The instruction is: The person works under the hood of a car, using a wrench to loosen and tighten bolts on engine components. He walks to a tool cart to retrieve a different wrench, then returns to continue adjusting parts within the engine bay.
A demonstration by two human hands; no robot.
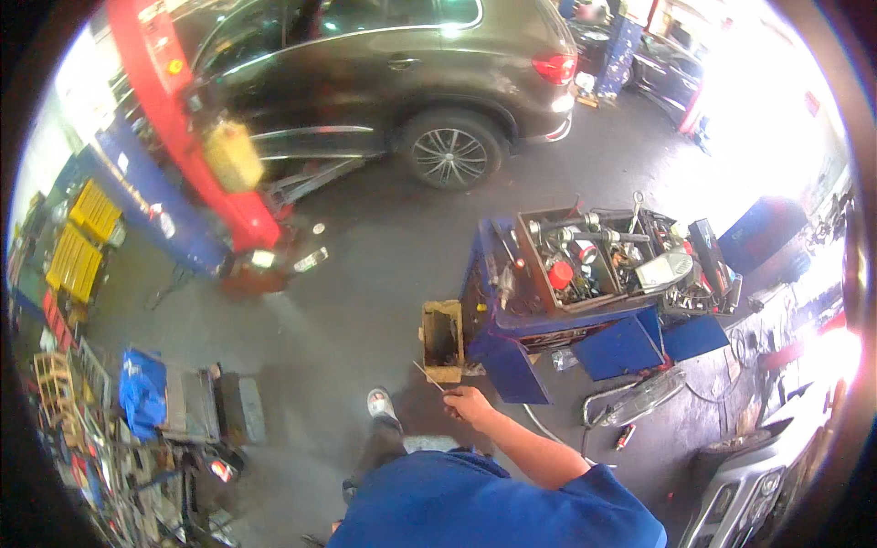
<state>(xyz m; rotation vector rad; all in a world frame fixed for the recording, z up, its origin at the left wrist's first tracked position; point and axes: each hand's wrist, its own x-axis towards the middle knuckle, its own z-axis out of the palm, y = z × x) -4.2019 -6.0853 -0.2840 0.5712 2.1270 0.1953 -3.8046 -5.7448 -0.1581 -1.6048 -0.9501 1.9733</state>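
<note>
Head view is looking down on a garage floor where a person in a blue shirt is standing. Their right hand point(468, 403) is reaching forward, fingers curled closed around a thin pale stick point(427, 375), which is slanting up and to the left from the fist. The tip of that stick is ending just beside a small open cardboard box point(442, 340) sitting on the floor. The box is resting against the left end of a blue tool cart point(621, 345), whose top tray is crowded with tools and cans. The left hand is not showing anywhere, so I cannot tell how it is held. One shoe point(381, 403) is poking out below the stick. Farther off, a dark SUV point(393, 73) is sitting beside a red lift post point(187, 137).
</note>
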